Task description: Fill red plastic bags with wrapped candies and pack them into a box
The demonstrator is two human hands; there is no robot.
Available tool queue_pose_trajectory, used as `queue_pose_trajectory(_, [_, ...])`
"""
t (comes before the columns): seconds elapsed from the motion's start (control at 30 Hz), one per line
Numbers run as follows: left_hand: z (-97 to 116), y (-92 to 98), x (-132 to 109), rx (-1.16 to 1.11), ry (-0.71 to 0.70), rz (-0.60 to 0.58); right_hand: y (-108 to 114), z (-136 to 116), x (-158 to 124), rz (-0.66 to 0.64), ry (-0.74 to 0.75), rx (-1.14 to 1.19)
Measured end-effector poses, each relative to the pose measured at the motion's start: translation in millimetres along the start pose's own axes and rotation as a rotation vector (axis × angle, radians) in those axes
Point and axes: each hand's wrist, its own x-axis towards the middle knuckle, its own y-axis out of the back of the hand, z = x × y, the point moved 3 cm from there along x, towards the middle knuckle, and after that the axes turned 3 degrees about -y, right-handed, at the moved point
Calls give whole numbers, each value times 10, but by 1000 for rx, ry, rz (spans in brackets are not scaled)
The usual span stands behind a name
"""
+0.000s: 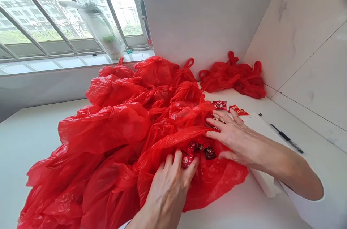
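Two hands: left hand (169,182) pinches one red packet (186,160); right hand (233,137) spread flat on bag (173,142)

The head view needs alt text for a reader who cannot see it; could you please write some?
Two bare hands, left hand and right hand, reach into an open red plastic bag holding small red packets, beside a heap of red bags on a white counter below a window.

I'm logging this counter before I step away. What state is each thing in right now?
Nearest red bag: mouth open, small red packets showing inside.
Left hand: fingers pinching a small red packet.
Right hand: flat, fingers spread on the open bag's rim.
Red bags behind: knotted shut, piled together.
Far bags: heaped in the corner.
Loose red packets: lying flat on the counter.
Pen: lying flat.
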Motion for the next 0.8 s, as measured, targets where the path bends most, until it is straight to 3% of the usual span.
queue_pose_trajectory(0.1, [-15,-17,-6,1,50,-11,70,-134,93,114,61,9])
queue_pose_trajectory(0.23, [-22,-7,-16,-7,55,-2,-102,-356,227,72,109,-13])
queue_pose_trajectory(0.37, [-32,-2,15,-40,22,12,-296,-319,293,26,138,72])
queue_pose_trajectory(0.67, [-129,-46,9,-180,-4,58,-181,39,328,-303,-62,967])
queue_pose_trajectory(0.8, [-110,-154,91,-214,21,38,-205,51,319,-345,-55,1105])
